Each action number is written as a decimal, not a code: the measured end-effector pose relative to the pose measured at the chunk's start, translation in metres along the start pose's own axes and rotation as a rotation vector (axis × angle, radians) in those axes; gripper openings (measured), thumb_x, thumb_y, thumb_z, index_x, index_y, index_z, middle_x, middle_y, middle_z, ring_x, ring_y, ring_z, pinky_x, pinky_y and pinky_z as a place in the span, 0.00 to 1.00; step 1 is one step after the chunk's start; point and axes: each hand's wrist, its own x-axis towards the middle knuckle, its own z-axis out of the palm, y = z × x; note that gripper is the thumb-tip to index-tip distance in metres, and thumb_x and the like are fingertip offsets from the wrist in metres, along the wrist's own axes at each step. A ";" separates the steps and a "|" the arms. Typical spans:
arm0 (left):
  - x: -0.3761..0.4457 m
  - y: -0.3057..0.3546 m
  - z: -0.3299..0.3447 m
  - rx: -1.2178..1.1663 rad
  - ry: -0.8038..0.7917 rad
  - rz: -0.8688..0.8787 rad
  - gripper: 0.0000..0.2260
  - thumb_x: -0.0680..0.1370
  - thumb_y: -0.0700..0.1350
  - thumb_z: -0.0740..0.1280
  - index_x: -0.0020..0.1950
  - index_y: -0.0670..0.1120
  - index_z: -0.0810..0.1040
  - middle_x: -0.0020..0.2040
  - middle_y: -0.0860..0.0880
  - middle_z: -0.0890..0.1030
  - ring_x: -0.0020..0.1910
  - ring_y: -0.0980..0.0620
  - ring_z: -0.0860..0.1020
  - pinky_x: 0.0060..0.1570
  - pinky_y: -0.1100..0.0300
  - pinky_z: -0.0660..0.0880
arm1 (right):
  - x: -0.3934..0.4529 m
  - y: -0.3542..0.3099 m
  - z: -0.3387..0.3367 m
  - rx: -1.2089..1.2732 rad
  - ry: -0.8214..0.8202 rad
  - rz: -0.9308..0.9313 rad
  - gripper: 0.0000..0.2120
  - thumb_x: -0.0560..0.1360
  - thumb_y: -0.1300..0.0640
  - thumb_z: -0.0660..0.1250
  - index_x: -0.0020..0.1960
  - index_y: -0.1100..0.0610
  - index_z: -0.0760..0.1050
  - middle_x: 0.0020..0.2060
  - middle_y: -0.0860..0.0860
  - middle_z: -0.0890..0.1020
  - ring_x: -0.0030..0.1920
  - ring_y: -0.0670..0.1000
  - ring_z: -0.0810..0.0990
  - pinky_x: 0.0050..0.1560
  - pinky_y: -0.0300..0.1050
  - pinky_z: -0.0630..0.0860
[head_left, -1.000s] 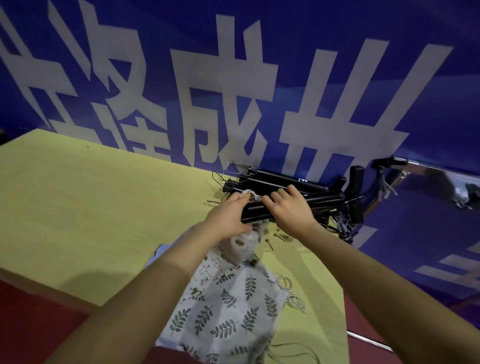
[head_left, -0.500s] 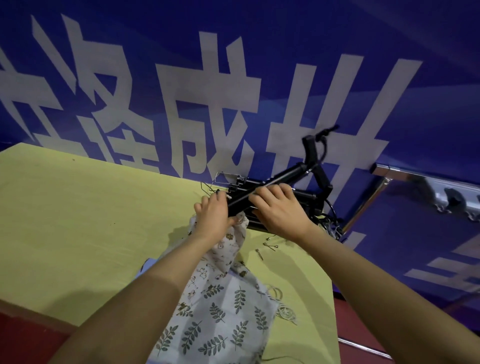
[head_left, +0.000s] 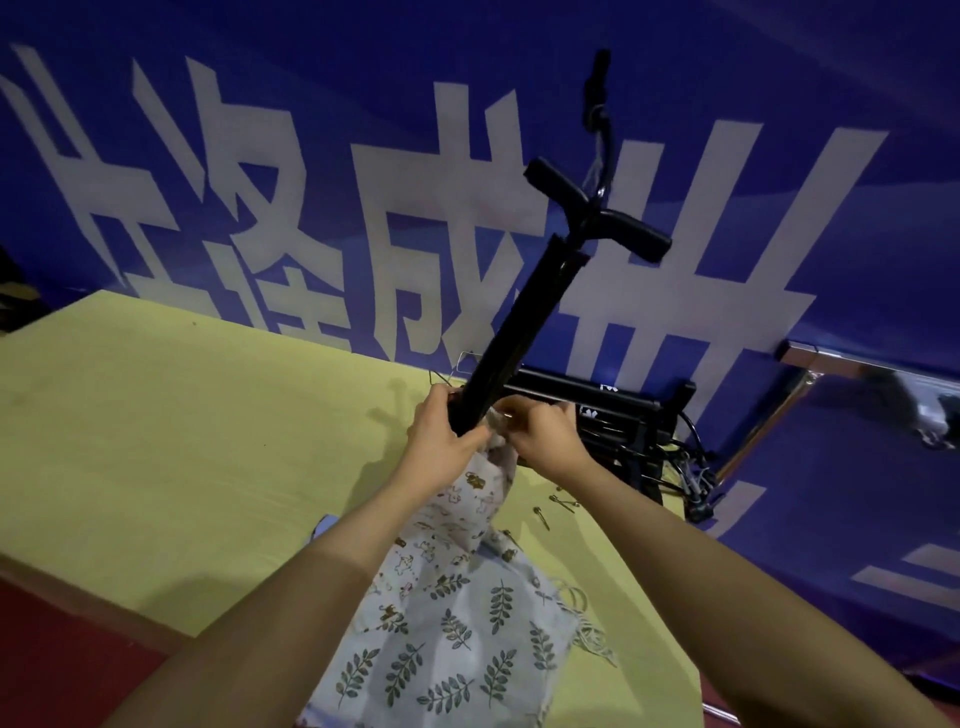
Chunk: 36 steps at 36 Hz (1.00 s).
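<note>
A black hanger (head_left: 524, 322) stands tilted up from the table, its crossbar and hook high against the banner. My left hand (head_left: 441, 441) grips its lower end. My right hand (head_left: 545, 441) pinches the top edge of a printed white cloth (head_left: 457, 613) right beside that end. The cloth hangs down from my hands and spreads over the yellow table (head_left: 182, 441) toward me.
A stack of black hangers (head_left: 618, 421) lies flat at the table's back right edge. Small metal pins (head_left: 563, 503) and loose white cord (head_left: 582, 618) lie right of the cloth. A blue banner (head_left: 311, 182) with white characters stands close behind. A chrome rail (head_left: 852, 364) is at right.
The hanger has swung up from nearly flat on the stack to steeply tilted. My hands have closed in on its lower end with the cloth's edge.
</note>
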 end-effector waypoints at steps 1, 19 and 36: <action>0.000 -0.001 -0.001 -0.018 0.020 -0.005 0.14 0.73 0.46 0.70 0.53 0.48 0.68 0.51 0.46 0.74 0.49 0.49 0.74 0.41 0.62 0.69 | 0.000 -0.001 -0.003 0.049 0.020 -0.009 0.16 0.76 0.61 0.62 0.62 0.52 0.76 0.54 0.49 0.83 0.58 0.49 0.76 0.63 0.46 0.63; 0.008 0.009 0.006 -0.152 0.056 -0.007 0.18 0.66 0.47 0.72 0.52 0.52 0.70 0.51 0.50 0.77 0.51 0.49 0.77 0.49 0.51 0.77 | 0.002 -0.030 -0.060 0.768 0.063 0.105 0.14 0.82 0.54 0.56 0.48 0.59 0.78 0.44 0.53 0.82 0.46 0.46 0.80 0.50 0.32 0.73; 0.026 0.008 0.011 0.123 -0.024 0.064 0.21 0.72 0.41 0.70 0.62 0.50 0.68 0.60 0.48 0.70 0.62 0.46 0.68 0.60 0.47 0.70 | 0.008 -0.023 -0.075 0.757 0.030 -0.024 0.12 0.74 0.62 0.70 0.56 0.61 0.76 0.48 0.52 0.83 0.48 0.48 0.83 0.51 0.39 0.80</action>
